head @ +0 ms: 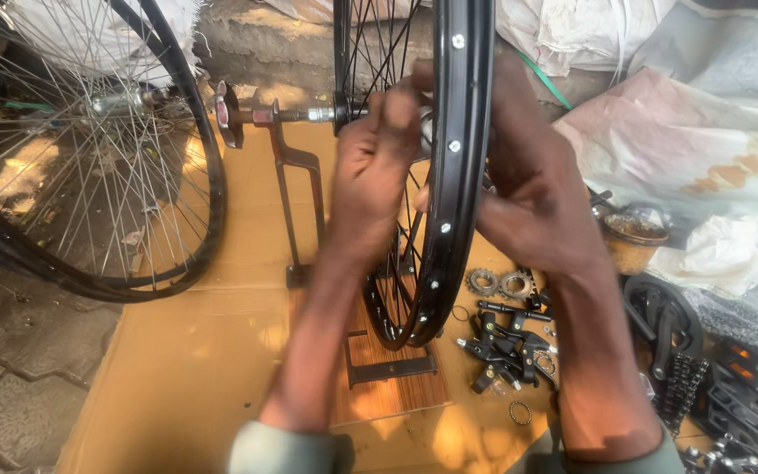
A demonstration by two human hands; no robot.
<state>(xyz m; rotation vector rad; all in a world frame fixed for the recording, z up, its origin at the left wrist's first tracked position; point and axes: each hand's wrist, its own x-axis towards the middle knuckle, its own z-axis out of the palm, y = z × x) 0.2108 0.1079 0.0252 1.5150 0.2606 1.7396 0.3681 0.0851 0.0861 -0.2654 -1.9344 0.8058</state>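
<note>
1. Black bicycle rim [460, 175] upright in a metal truing stand [296, 189], axle [296, 115] resting in the stand's arm, stand base on a wood-patterned board [394, 373] over brown cardboard [186, 369].
2. Left hand [377, 171] raised at hub height on the near side of the rim, fingers curled together around something near the axle end; exactly what is pinched: cannot tell, fingers cover it.
3. Right hand [537, 193] closed over the rim's far side, palm and fingers wrapped against the rim wall, steadying it.
4. Spokes already laced between hub and rim; nipple heads visible along the rim's inner face. Judged: wheel built and mounted, adjustment at hub or spokes under way, not finished.
5. No tyre, tube or rim tape on the rim; that work appears left.
6. Second, silver-spoked wheel [89, 149] with its tyre on, leaning at left, well apart.
7. Loose parts on cardboard right of stand: two sprockets [499, 283], black brake levers [506, 342], small rings; chain [682, 386] further right.
</note>
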